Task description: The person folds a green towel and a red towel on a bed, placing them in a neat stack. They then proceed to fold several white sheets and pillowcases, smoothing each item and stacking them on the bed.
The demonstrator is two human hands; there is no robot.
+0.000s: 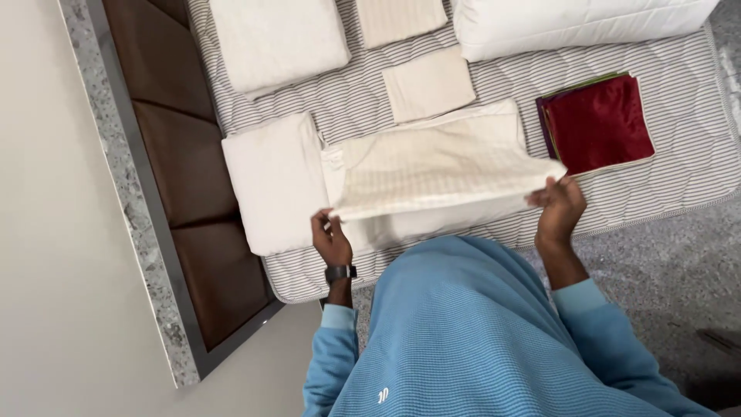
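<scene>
Cream striped pillowcase (pixel 432 166) is what I have in both hands, lifted just off the quilted striped mattress (pixel 679 166) in front of me. My left hand (pixel 330 239) is closed on the near left corner, fingers pinched over the edge, and my right hand (pixel 559 205) is closed on the near right corner, so the upper layer is raised and the mouth gapes a little while the far part lies on the bed. A white pillow (pixel 274 181) lies flat just to the left, touching or nearly touching the pillowcase, with no cover on it that I can see. Judging by that, the covering is at an early stage: the case is opened and held, the pillow is not inside it. Further up the bed sit another white pillow (pixel 278 38), two folded cream cloths (pixel 428 83) and a larger white quilted pillow (pixel 579 23) at the top right, all lying untouched. A stack of folded velvet covers (pixel 598 122), dark red on top, rests to the right near my right hand, also untouched. A brown padded headboard (pixel 189 166) runs along the left side.
</scene>
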